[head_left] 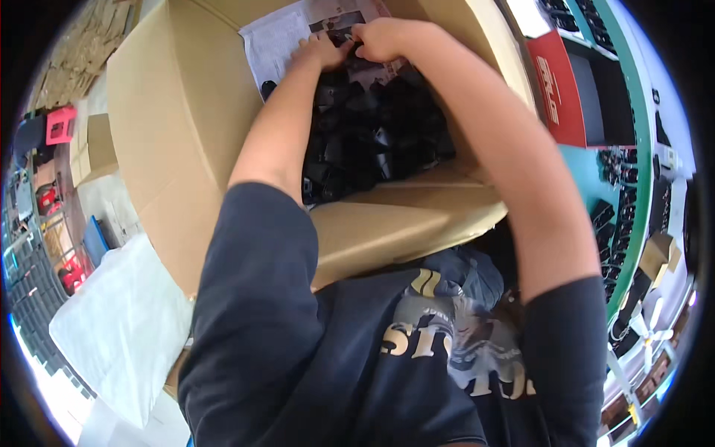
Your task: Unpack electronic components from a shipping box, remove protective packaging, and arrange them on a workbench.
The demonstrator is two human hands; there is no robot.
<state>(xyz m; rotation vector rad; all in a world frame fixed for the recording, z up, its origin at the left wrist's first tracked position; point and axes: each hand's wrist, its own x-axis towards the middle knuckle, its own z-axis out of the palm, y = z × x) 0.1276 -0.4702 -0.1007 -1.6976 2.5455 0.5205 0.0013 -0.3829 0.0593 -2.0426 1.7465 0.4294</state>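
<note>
Both arms reach into a large open cardboard box point(160, 141) at the far side. Inside lie many glossy black moulded parts point(372, 134), jumbled together; their exact kind I cannot make out. My left hand point(325, 52) is at the box's far end with bent fingers, beside a dark piece. Close to its right, my right hand point(383, 40) is curled with thumb and fingers drawn together. What the fingers pinch is too small and dark to name. Under and around the hands lies a printed paper sheet point(268, 41), with a darker picture part behind them.
To the right stands an open red-and-black box point(555, 89) on a green-edged table point(639, 149), with rows of small black parts. A white covered bundle point(123, 320) sits at the left, near a blue panel point(95, 240) and a pink stool point(61, 124). A white fan point(650, 334) stands lower right.
</note>
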